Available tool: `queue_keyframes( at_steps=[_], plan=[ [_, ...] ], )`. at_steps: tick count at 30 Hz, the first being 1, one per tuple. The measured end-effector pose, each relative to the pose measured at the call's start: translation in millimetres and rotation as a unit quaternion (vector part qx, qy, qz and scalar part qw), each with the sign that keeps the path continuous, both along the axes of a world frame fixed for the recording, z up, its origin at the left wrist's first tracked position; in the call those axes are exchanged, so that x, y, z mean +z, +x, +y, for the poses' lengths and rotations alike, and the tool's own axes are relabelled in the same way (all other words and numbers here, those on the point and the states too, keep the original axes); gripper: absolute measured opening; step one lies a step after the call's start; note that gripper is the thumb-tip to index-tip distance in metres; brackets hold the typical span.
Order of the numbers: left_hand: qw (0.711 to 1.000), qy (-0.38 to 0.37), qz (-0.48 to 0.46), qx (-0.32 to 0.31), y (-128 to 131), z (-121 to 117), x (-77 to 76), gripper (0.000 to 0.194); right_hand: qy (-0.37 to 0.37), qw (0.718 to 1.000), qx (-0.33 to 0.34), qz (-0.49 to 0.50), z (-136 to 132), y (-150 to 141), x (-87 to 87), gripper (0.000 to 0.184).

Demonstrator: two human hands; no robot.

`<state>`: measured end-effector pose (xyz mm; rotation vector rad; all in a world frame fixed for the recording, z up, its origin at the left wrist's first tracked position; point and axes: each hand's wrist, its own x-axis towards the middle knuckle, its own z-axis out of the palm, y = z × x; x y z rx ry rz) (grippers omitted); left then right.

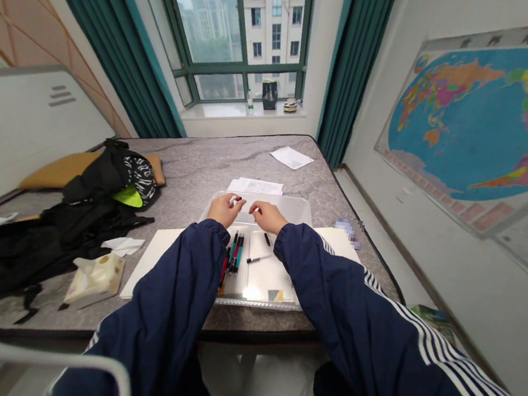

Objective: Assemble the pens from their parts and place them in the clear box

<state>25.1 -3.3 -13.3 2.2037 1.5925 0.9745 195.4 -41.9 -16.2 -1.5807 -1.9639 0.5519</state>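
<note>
My left hand (224, 209) is closed in a pinch over a clear plastic box (256, 304). Between its fingertips shows a small dark and white piece (238, 199), too small to name for certain. Close by on the right, my right hand (266, 215) has its fingers curled together; whatever they may hold is hidden. Several pens (235, 253) in black, red and teal lie side by side in the left part of the box. Right of them are a thin clear pen (258, 259) with a dark end and a short black piece (267, 239).
White papers (256, 186) lie behind the box, with another sheet (292, 157) farther back. A tissue pack (95, 279), black backpack (5, 253) and cap (139, 180) occupy the table's left side. White sheets (152, 254) extend beneath the box. A wall map (481, 123) hangs right.
</note>
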Motion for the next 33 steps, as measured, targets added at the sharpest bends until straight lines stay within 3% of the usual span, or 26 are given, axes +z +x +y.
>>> queue_keyframes(
  at_steps=[4, 10, 17, 23, 27, 33],
  plan=[
    [1.000, -0.009, 0.017, -0.005, -1.5, 2.0, -2.8, 0.032, -0.001, 0.995, -0.054, 0.083, 3.7, 1.6, 4.1, 0.024],
    [0.999, -0.034, 0.030, -0.016, -1.9, 3.0, -6.5, 0.034, 0.018, 0.972, -0.078, 0.220, 6.6, 3.2, 6.7, 0.025],
    [0.998, -0.039, 0.048, -0.028, -1.9, 2.8, -7.9, 0.033, 0.001, 0.955, -0.127, 0.267, 20.9, 6.4, -6.1, 0.026],
    [0.997, -0.040, 0.052, -0.035, -2.5, 5.2, -10.9, 0.033, 0.034, 0.951, -0.101, 0.291, 19.9, 6.1, -3.2, 0.028],
    [0.996, -0.042, 0.048, -0.055, -1.5, 4.2, -10.7, 0.035, 0.007, 0.941, -0.090, 0.327, 15.3, 2.8, 2.1, 0.020],
    [0.993, -0.051, 0.058, -0.089, 1.8, -0.8, -8.1, 0.041, -0.017, 0.942, -0.054, 0.332, 12.2, -0.5, 4.2, 0.040]
  ],
)
